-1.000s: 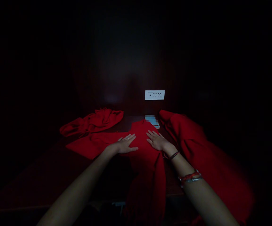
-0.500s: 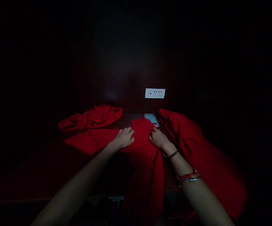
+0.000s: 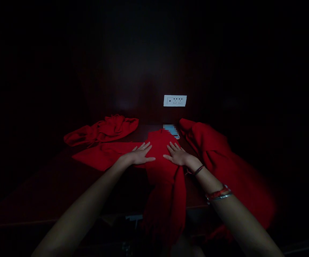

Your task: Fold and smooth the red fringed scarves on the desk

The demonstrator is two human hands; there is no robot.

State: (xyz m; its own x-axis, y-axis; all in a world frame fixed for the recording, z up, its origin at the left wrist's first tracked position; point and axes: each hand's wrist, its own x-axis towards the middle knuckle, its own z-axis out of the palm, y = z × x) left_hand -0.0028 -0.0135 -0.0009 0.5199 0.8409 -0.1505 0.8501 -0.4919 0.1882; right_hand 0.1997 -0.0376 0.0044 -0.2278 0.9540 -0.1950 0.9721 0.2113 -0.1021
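Observation:
A red scarf (image 3: pixel 161 171) lies over the dark tabletop, with its fringed end hanging past the front edge. My left hand (image 3: pixel 141 154) rests flat on the scarf's left side, fingers spread, a ring on one finger. On the right side, my right hand (image 3: pixel 176 154) presses down with its fingers apart. Neither hand grips the cloth. One red length of fabric (image 3: pixel 103 155) stretches out leftward from beneath my left hand; whether it belongs to the same scarf I cannot tell.
Behind it on the left lies a crumpled, fringed red cloth (image 3: pixel 106 129). A larger red cloth (image 3: pixel 224 160) spreads along the right side. A phone-like blue item (image 3: pixel 172 131), partly blurred, lies behind the scarf. The back wall carries a white socket panel (image 3: pixel 175 101). The surroundings are very dark.
Both hands have gone from curled fingers at the scarf's sides to flat, spread fingers on top of it. The view has tilted slightly, so everything sits a little higher.

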